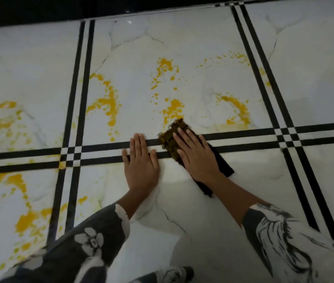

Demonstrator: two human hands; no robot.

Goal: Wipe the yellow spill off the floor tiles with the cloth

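Sleeves: patterned grey-and-white sleeves [92, 240] fill the lower frame, nearest the head camera; both forearms reach forward to the floor.
Left hand: left hand [140, 162] lies flat on the floor tiles [213, 231], fingers extended and together, holding nothing; it rests across the black tile stripes [105, 142], apparently bracing.
Right hand: right hand [197, 154] presses palm-down on the cloth [172, 137], fingers spread flat, not curled around it.
Cloth: dark, yellow-stained at its frayed front edge; it lies over the stripes, just below the nearest blotch.
Yellow spill: yellow spill [111, 103] is scattered in arcs and spots across the middle tile, plus the left tiles.
Progress: early, by my reading. Tile under the arms looks clean; most of the spill remains, both ahead and to the left.
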